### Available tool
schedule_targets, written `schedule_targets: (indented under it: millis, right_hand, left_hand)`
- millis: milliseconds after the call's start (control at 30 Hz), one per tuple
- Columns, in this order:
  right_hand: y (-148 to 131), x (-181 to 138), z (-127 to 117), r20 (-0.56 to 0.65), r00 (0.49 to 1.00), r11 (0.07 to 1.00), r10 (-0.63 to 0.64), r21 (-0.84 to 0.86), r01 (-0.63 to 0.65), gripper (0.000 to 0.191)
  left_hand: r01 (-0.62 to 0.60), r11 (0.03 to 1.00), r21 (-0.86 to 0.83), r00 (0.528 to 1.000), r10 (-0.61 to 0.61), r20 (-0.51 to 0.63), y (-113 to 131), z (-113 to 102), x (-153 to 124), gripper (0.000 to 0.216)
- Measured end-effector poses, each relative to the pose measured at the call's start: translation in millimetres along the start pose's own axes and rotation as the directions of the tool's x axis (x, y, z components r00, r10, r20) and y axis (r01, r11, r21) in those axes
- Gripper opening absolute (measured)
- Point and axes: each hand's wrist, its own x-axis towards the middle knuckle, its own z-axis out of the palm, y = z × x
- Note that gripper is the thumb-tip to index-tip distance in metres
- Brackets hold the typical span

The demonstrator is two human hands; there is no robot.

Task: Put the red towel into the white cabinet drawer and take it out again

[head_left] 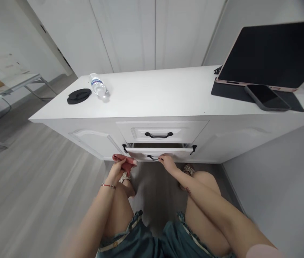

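My left hand [117, 168] is closed on a folded red cloth item [126, 165] with a small white patch at its right end; its exact kind I cannot make out. It hangs just left of the lower drawer [138, 154], which is pulled partway out. At that drawer's front, my right hand [167, 163] has its fingers closed on the right end of the black drawer handle [152, 157]. Above, the upper drawer [186, 132] is closed, with its own black handle [158, 135]. The inside of the lower drawer shows only as a dark strip.
On the white cabinet top [154, 93] lie a clear plastic bottle [98, 86] and a black flat object [79, 96] at left. At right are a dark-screened device [267, 57] and a phone [267, 97]. A wall [283, 172] bounds the right side.
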Motion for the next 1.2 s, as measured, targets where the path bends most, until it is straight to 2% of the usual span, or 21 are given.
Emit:
schedule_targets:
  millis: [167,367,467,700,833,967,1033,1100,1200]
  right_hand:
    - [6.0,16.4,-1.5,0.023,1.000,1.000,0.006,-0.010,-0.006,0.017]
    - [10.8,34.3,-0.9,-0.018,0.999,1.000,0.030,0.003,-0.030,0.019]
    - [13.3,41.7,-1.9,-0.038,0.999,0.999,0.029,0.017,-0.028,0.019]
    - [15.7,47.4,-4.0,-0.031,0.999,0.999,0.039,0.022,-0.038,0.015]
    - [6.4,39.2,1.6,-0.051,0.997,0.999,0.053,-0.002,-0.053,0.021]
    - [-10.9,22.2,7.1,-0.073,0.996,0.998,0.057,0.003,-0.057,0.044]
    - [-17.9,10.1,6.1,-0.075,0.995,0.998,0.059,0.039,-0.056,0.048]
    - [-21.0,-5.0,1.2,-0.040,0.998,0.994,0.049,0.096,-0.045,0.047]
    - [-19.3,-33.1,-12.1,0.076,0.997,0.981,0.017,0.193,-0.032,0.042]
  left_hand:
    - [0.040,0.993,-0.113,0.999,-0.039,0.011,-12.6,10.5,4.1,0.014]
    - [0.119,0.992,-0.034,0.993,-0.119,0.010,-18.1,13.7,10.7,0.010]
    - [0.115,0.992,-0.052,0.993,-0.116,-0.019,-20.3,16.6,12.2,0.011]
    - [0.127,0.990,-0.057,0.992,-0.127,0.004,-21.0,22.1,14.4,0.010]
    - [0.167,0.985,-0.045,0.986,-0.166,0.021,-20.9,23.0,15.4,0.010]
    - [0.189,0.981,-0.029,0.981,-0.187,0.055,-23.2,21.2,16.4,0.009]
    - [0.200,0.979,-0.025,0.979,-0.198,0.055,-24.7,20.0,16.9,0.009]
    - [0.222,0.975,-0.013,0.972,-0.220,0.077,-25.9,19.2,16.6,0.009]
    - [0.251,0.968,0.000,0.960,-0.249,0.126,-27.1,19.1,13.7,0.009]
